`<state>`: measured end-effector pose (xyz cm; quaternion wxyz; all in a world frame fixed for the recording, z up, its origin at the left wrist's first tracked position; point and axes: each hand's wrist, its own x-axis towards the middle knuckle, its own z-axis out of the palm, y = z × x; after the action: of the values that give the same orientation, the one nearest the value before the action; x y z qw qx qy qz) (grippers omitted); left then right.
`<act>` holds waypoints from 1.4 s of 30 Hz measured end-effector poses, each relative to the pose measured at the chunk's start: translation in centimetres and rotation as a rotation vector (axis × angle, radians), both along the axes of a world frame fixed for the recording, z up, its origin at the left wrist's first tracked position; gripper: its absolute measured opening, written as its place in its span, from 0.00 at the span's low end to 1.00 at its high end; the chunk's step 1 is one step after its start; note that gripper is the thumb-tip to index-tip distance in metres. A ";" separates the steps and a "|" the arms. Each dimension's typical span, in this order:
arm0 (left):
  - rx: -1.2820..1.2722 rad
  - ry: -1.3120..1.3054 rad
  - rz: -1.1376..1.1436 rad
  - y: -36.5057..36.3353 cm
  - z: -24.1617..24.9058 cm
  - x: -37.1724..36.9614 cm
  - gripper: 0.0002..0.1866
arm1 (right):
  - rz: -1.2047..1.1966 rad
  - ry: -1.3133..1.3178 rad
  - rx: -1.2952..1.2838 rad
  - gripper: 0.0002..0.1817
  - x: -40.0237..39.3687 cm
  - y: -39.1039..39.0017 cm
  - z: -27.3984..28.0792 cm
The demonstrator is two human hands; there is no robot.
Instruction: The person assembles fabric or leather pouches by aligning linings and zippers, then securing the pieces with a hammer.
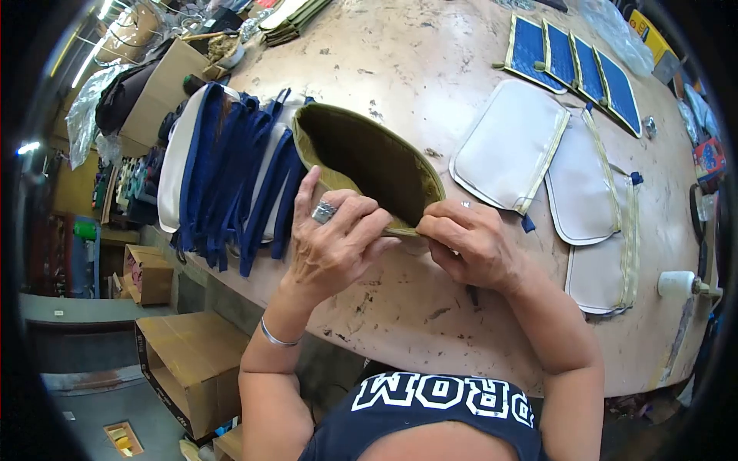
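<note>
An olive-green fabric pouch (369,157) is held up over the table with its mouth gaping and its dark inside facing me. My left hand (334,230), wearing a ring and a bangle, grips the pouch's near edge, with the index finger stretched along its left side. At the right end of that edge, my right hand (469,242) pinches the rim between thumb and fingers. What the right fingertips cover is hidden. Left of the pouch lies a pile of pale pieces with dark blue straps (231,169).
Pale pouches with yellowish zips (507,146) overlap on the right of the worktable (415,307). Blue pouches (530,54) lie at the back right, near a clear plastic bag (615,31). A white spool (676,283) stands by the right edge. Cardboard boxes (192,338) sit below left.
</note>
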<state>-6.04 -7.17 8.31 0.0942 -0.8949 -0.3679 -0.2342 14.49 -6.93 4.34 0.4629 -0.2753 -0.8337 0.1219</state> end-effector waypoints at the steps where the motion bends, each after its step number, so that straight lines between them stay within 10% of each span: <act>1: 0.044 0.007 0.033 0.3 0.2 -0.4 0.12 | 0.011 0.021 -0.044 0.16 0.1 0.0 0.0; 7: 0.219 -0.028 0.197 2.6 1.3 -3.0 0.07 | -0.031 0.091 -0.039 0.16 1.4 0.3 0.5; 10: -0.236 -0.546 0.320 3.2 0.1 -4.7 0.07 | 0.006 0.053 0.040 0.14 1.1 0.2 0.6; 18: -0.541 -0.950 0.218 2.4 -0.3 -3.0 0.15 | 0.196 0.352 -0.286 0.23 1.0 -0.7 1.4; 32: -0.865 -0.828 -0.035 1.4 0.4 2.2 0.16 | 0.130 0.421 -0.928 0.22 1.2 0.6 2.3; 42: -0.975 -0.755 0.057 2.2 0.9 2.5 0.17 | -0.050 0.410 -0.699 0.10 0.4 0.2 2.1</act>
<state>-3.53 -4.93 9.21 -0.4564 -0.6800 -0.4644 -0.3371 14.92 -6.78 6.40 0.5010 -0.4063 -0.6255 0.4390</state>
